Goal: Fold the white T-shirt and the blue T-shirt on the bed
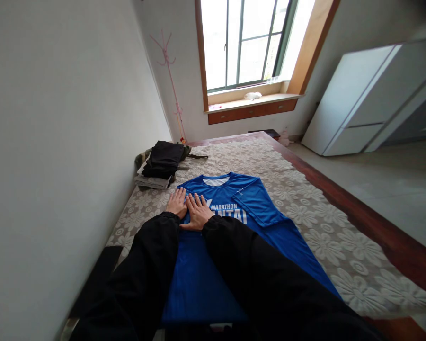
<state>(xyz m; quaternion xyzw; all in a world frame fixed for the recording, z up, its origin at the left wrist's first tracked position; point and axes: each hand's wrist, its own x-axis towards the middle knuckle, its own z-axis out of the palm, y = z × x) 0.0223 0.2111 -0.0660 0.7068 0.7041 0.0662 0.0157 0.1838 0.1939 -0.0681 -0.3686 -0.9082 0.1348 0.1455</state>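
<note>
- Two hands lie flat side by side on one blue shirt (234,213): left hand (176,202) and right hand (198,211), fingers straight and slightly spread, palms down, pinching nothing; likely pressing the cloth smooth
- One shirt, spread face up under the fingers on the bed cover (341,246), its sleeve to the right of the fingers folded inward over the chest
- One stack of folded clothes (161,166) just beyond the fingertips, by the wall, seemingly set aside
- One pink coat stand (170,76) farther past the fingertips, in the corner
- One window (248,42) beyond that, one white cabinet (358,104) far to the right
</note>
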